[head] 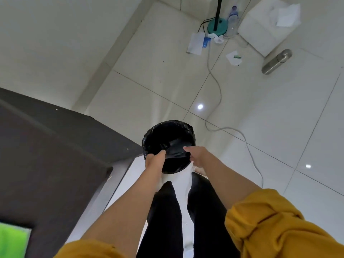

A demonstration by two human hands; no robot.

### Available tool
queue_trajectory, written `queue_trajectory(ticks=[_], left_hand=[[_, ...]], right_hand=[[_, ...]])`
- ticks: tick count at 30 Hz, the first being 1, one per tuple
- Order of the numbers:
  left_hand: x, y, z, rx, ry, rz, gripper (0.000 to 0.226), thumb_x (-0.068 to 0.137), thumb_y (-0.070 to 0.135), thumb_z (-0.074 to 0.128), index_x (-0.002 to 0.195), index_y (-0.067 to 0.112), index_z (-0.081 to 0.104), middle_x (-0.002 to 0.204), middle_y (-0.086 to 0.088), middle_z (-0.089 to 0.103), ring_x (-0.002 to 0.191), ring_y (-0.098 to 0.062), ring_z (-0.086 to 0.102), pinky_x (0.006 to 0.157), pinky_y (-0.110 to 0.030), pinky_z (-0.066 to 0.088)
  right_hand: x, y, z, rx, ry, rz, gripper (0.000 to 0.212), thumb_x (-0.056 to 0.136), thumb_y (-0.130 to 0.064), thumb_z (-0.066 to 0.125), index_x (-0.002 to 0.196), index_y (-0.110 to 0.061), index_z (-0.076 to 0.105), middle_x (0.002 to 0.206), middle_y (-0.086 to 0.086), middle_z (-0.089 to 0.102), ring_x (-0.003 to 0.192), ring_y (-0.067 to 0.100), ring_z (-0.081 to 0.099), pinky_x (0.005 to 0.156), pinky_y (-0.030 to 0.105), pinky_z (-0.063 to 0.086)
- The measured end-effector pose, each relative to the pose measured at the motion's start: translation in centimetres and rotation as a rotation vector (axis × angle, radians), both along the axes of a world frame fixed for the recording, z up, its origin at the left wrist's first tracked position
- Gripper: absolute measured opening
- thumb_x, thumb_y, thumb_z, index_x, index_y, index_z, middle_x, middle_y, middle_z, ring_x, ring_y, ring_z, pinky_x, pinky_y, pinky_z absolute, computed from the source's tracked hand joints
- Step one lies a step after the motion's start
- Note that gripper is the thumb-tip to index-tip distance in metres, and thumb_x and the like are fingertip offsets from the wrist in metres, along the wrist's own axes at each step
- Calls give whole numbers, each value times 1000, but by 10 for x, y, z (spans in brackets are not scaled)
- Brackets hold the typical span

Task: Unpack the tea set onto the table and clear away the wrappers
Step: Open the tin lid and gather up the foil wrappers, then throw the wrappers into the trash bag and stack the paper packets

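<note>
Both your hands reach over the black-lined bin (168, 146) on the floor: left hand (154, 160) gripping the liner's near rim, right hand (197, 156) open, holding nothing. No wrappers or tea set show, so you're likely in the clearing stage.

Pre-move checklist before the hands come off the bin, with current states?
1. Bin upright on the floor, mouth open: ok.
2. Black liner folded over the rim: ok on the far side, near side hidden by the hands.
3. Wrappers inside the bin: cannot tell, interior too dark.
4. Left hand empty: cannot tell, fingers curl over the rim.
5. Right hand empty: looks open, nothing seen in it: ok.
6. White cable clear of the feet: ok, it lies to the right.
</note>
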State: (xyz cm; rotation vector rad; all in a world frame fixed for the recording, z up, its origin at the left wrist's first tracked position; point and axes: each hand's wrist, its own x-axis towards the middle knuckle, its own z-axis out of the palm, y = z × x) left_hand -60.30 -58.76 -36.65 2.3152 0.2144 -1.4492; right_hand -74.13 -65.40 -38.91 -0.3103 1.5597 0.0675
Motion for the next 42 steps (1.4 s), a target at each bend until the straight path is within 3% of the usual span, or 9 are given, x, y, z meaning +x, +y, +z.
queue_trajectory(ticks=[3, 8, 11, 18, 22, 25, 29, 37, 42], left_hand=[[-4, 9, 2, -6, 34, -6, 53, 81, 32, 62, 128, 9, 50, 118, -8, 58, 104, -29, 59, 94, -41, 51], [-14, 35, 11, 22, 21, -145, 69, 63, 52, 56, 124, 20, 51, 116, -2, 59, 101, -30, 59, 93, -43, 51], [-28, 43, 67, -26, -1, -233, 60, 66, 53, 55, 117, 19, 55, 114, -7, 61, 102, -30, 57, 90, -38, 49], [-53, 81, 165, -163, -123, -207, 57, 91, 35, 54, 140, 11, 39, 132, -7, 52, 115, -24, 52, 93, -31, 43], [-60, 111, 204, -211, -240, -84, 38, 91, 26, 53, 124, 9, 49, 107, 3, 55, 103, -20, 54, 84, -26, 41], [-54, 137, 229, -264, -328, 75, 32, 89, 27, 54, 118, 14, 54, 104, -2, 63, 97, -23, 61, 79, -28, 47], [-21, 193, 255, -329, -540, 287, 22, 88, 19, 54, 107, 11, 61, 95, -1, 64, 97, -23, 61, 80, -28, 47], [78, 363, 279, -230, -817, 630, 15, 90, 19, 51, 102, 13, 59, 95, 0, 62, 73, -18, 60, 63, -28, 51], [127, 482, 264, 77, -931, 618, 60, 81, 43, 65, 127, 7, 48, 131, -13, 45, 120, -30, 42, 94, -42, 43]], right_hand=[[-1, 4, 4, -23, 9, 21, 56, 89, -23, 68, 136, -1, 46, 136, 12, 51, 122, 29, 51, 85, 33, 36], [-10, 18, 39, -106, 107, 55, 43, 88, -19, 68, 122, 3, 54, 113, 11, 57, 101, 26, 58, 81, 33, 42], [-11, 29, 78, -139, 142, 80, 19, 89, -20, 64, 90, -2, 57, 79, 12, 53, 68, 20, 48, 63, 29, 38], [-7, 67, 169, -406, 54, 222, 18, 90, -5, 56, 74, -4, 62, 66, 1, 50, 72, 18, 48, 68, 28, 39], [11, 92, 212, -492, -75, 411, 27, 87, 1, 49, 64, -14, 46, 72, 11, 50, 69, 21, 48, 59, 29, 38], [30, 113, 258, -574, -103, 397, 17, 79, -5, 51, 70, 9, 55, 64, 17, 44, 62, 18, 40, 51, 25, 28], [80, 161, 297, -704, -280, 583, 18, 81, -7, 51, 71, 1, 64, 70, 2, 64, 65, 18, 50, 60, 26, 37], [196, 298, 316, -797, -454, 912, 22, 80, -10, 54, 61, -18, 62, 81, 14, 71, 76, 30, 65, 79, 44, 53], [256, 389, 311, -813, -539, 1158, 15, 81, -11, 53, 84, -5, 67, 81, 0, 64, 81, 20, 61, 73, 30, 48]])
